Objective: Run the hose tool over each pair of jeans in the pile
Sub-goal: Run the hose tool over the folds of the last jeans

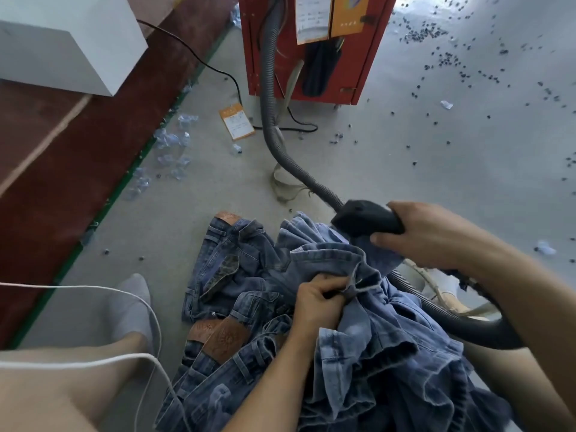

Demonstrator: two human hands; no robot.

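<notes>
Your left hand point(318, 302) pinches a bunched fold of the light-blue jeans point(367, 307) atop the jeans pile point(224, 310) on the floor. Just beyond, your right hand point(430, 233) grips the black hose tool point(364, 218), its head touching that denim. Farther off, the ribbed hose point(271, 120) runs to a red cabinet point(352, 67).

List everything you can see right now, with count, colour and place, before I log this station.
Hose tool: one, black head, on the raised jeans.
Hose: one, grey, runs from the cabinet to the tool.
Jeans pile: several, blue, floor centre.
Cabinet: one, red, top centre.
Tag: one, orange, floor left of the hose.
Box: one, white, top left.
Cable: one, white, lower left.
Scraps: many, dark, floor right.
Left hand: grips denim.
Right hand: holds the tool.
</notes>
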